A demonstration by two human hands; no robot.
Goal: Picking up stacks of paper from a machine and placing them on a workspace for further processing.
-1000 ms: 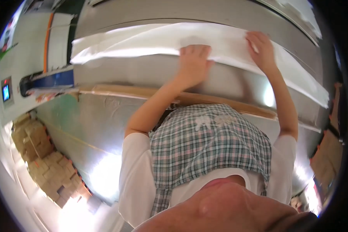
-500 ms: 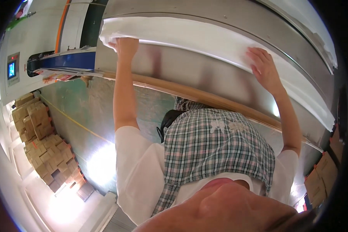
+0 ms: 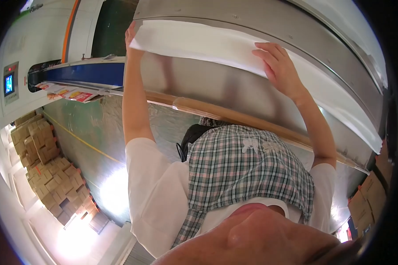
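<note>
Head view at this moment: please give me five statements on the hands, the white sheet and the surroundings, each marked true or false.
1. The left hand is at the left end of the white sheet. True.
2. The sheet is crumpled into a ball. False: it is a long strip along the metal surface.
3. Both hands are at the same end. False: the right hand is at its middle part.
4. The apron is checked. True.
5. The screen is dark. False: it is lit.

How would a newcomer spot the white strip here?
Find the long grey metal worktop in front of the person's checked apron. Along it lies the strip, its left end at the left hand. It is bright white, unlike the worktop and the brown edging nearby.
</note>
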